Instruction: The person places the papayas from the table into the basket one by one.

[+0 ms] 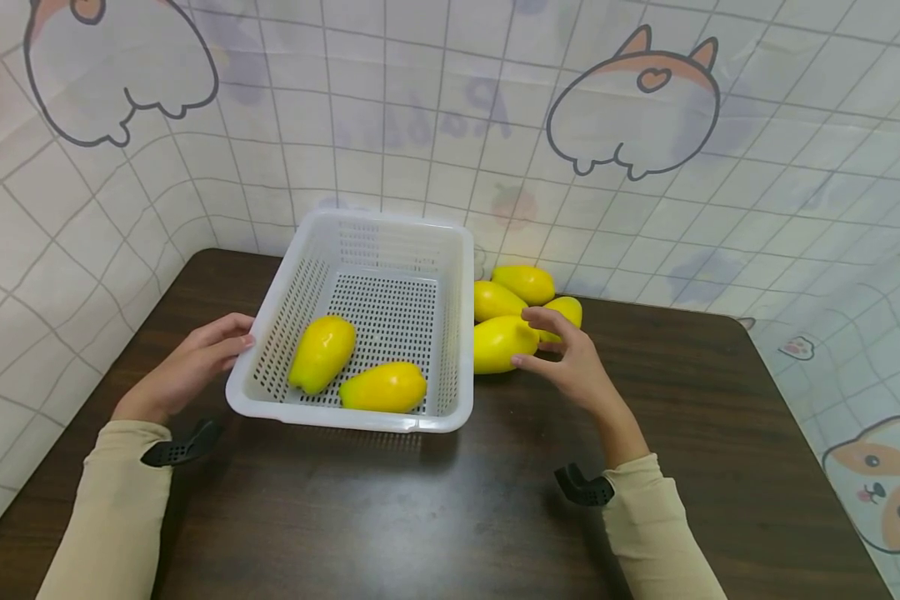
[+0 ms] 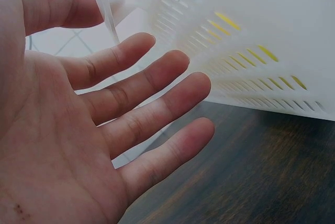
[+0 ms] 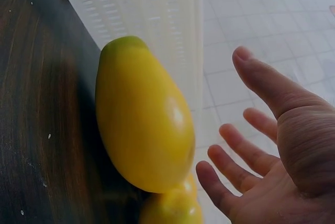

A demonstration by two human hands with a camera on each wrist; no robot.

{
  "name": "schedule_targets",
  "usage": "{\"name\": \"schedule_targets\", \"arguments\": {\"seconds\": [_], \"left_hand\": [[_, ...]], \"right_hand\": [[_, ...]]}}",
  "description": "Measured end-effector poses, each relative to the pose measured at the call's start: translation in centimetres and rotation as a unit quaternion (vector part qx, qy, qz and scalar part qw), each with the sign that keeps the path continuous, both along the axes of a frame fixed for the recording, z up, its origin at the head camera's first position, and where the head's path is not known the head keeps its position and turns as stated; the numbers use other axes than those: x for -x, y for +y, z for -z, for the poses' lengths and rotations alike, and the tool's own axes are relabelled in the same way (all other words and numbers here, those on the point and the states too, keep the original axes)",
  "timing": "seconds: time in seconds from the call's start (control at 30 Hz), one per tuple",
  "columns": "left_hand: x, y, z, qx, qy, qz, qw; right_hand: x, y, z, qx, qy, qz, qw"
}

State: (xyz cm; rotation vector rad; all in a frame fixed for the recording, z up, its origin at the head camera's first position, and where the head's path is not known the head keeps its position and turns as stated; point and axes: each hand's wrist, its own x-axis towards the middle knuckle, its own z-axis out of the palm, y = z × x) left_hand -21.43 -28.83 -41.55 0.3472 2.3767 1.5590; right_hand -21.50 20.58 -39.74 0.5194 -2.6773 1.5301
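Near the middle of the table stands a white plastic basket (image 1: 270, 379) with slotted walls. Two yellow papayas lie in it: one papaya (image 1: 322, 354) at the left, another papaya (image 1: 384, 387) by the front wall. My left hand (image 1: 198, 362) touches the basket's left rim; in the left wrist view its thumb passes behind the rim and its fingers stretch out along the outer wall. My right hand (image 1: 570, 362) is spread beside a papaya (image 3: 144, 122) with a greenish end, just right of the basket. In the right wrist view a gap separates its fingers from that papaya.
Behind the nearest papaya lie several more, among them one papaya (image 1: 525, 283) by the back wall. The dark wooden table (image 1: 420, 517) runs in front of the basket and off to the right. A tile-patterned cloth (image 1: 390, 108) hangs behind and at both sides.
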Motion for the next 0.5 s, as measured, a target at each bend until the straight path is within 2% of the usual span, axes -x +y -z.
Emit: {"name": "schedule_targets", "arguments": {"seconds": [0.5], "left_hand": [[-0.07,0.08,-0.13,0.010,0.000,-0.008,0.9999]], "right_hand": [[0.22,-0.02,0.42,-0.009,-0.012,0.011,0.9998]]}}
